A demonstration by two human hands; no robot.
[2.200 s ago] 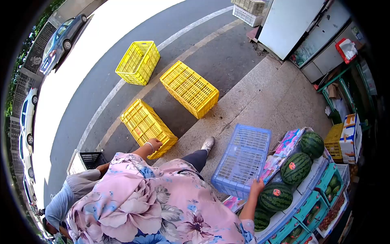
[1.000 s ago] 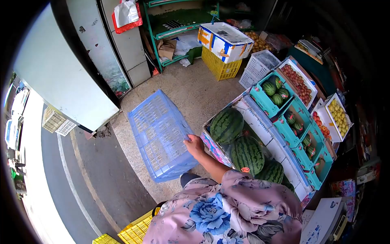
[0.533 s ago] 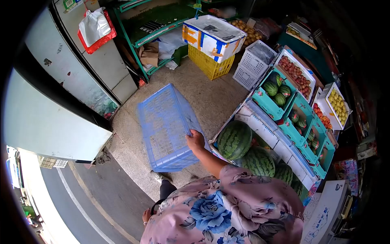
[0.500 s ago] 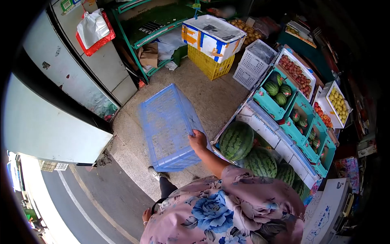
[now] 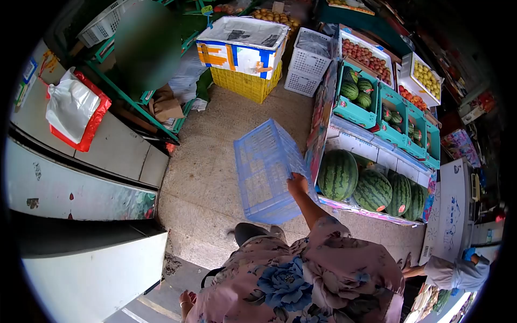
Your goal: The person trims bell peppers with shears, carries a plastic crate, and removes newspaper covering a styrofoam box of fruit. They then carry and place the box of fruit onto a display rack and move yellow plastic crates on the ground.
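My right hand (image 5: 297,184) is closed on the right-hand rim of a large blue slatted plastic crate (image 5: 258,161). The crate hangs tilted in front of my legs, beside the watermelon stand. Low at my left side hangs my left hand (image 5: 187,299), a bracelet at its wrist; its fingers are too small and partly hidden to read. Several big watermelons (image 5: 338,175) lie just right of the crate, near my right hand.
A foam box (image 5: 242,46) sits on a yellow crate (image 5: 245,83) ahead, with white baskets (image 5: 307,62) beside it. Teal boxes (image 5: 353,110) of small watermelons line the right. White cabinets (image 5: 97,202) stand left. Another person's sleeve (image 5: 458,272) shows at lower right.
My view has turned left and moved forward into the shop. The blue crate has come along in my right hand, closer to the yellow crate. Another person has come into view at lower right.
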